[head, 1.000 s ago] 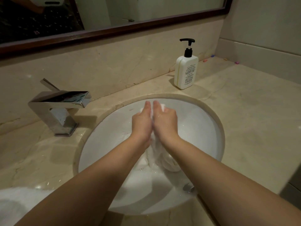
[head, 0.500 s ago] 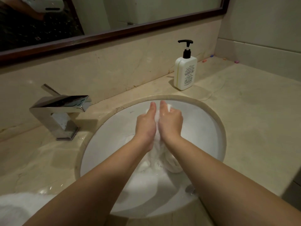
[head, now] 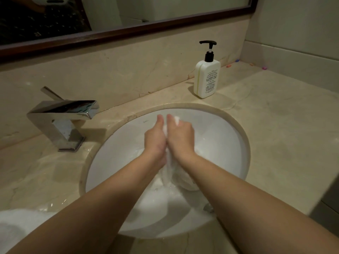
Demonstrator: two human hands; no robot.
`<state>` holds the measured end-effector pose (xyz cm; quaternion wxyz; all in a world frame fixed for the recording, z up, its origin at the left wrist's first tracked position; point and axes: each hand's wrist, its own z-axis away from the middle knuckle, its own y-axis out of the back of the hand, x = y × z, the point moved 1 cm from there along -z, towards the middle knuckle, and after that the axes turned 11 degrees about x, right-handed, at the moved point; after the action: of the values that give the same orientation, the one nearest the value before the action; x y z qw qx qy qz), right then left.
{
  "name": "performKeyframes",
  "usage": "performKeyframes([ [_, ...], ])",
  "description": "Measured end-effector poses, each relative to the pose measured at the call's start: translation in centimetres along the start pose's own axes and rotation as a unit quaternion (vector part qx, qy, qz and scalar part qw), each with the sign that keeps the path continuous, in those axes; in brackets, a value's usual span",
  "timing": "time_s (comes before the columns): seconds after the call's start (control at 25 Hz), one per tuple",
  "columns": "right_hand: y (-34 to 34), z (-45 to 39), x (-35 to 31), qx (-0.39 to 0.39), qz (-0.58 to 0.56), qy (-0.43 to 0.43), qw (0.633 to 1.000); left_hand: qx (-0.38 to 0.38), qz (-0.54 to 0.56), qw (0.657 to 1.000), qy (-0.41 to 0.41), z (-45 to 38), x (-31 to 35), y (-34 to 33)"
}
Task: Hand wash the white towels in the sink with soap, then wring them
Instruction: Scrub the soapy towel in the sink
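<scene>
A wet white towel (head: pixel 176 177) hangs bunched over the round white sink (head: pixel 225 136). My left hand (head: pixel 156 140) and my right hand (head: pixel 180 138) grip its upper part side by side, thumbs pointing away from me. A tuft of the towel sticks out above my right thumb. The lower folds sag toward the basin under my wrists. Another white towel (head: pixel 16 230) lies on the counter at the bottom left. A white soap pump bottle (head: pixel 207 78) with a black pump stands behind the sink.
A chrome square faucet (head: pixel 62 116) sits on the beige marble counter (head: pixel 284 134) left of the basin. The drain (head: pixel 208 208) shows near my right forearm. A framed mirror (head: pixel 128 28) runs along the back wall. Small coloured bits lie in the far right corner.
Both hands stay pressed together on the towel and shift only slightly, kneading it. The view has dipped a little.
</scene>
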<state>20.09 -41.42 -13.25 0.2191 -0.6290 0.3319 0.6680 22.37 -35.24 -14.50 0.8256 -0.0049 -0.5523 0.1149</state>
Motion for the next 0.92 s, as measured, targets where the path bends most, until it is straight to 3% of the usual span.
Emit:
performKeyframes([
  [0.08,0.4,-0.8,0.2,0.039,-0.006,-0.024,0.999,0.0,-0.025,1.0,-0.004,0.5,-0.2,-0.2],
  [0.24,-0.4,0.5,0.8,-0.03,0.018,0.0,0.999,0.027,0.021,0.999,0.033,-0.5,-0.2,0.1],
  [0.36,0.2,-1.0,0.8,0.045,-0.005,-0.033,0.998,0.01,-0.039,0.999,-0.009,0.0,-0.7,-0.4],
  [0.52,-0.1,0.4,0.5,-0.027,0.01,0.002,1.0,0.02,-0.003,1.0,0.018,-0.8,-0.6,-0.1],
  [0.64,0.6,-0.8,0.4,0.046,0.001,-0.037,0.998,0.008,-0.035,0.999,0.007,0.3,-0.8,-0.5],
  [0.8,0.1,0.3,0.4,-0.036,0.027,-0.007,0.999,0.028,0.024,0.999,0.038,-0.2,-0.4,-0.1],
  [0.92,0.6,-0.9,0.2,0.038,-0.009,-0.034,0.999,0.002,-0.016,1.0,0.014,0.7,-0.5,-0.5],
])
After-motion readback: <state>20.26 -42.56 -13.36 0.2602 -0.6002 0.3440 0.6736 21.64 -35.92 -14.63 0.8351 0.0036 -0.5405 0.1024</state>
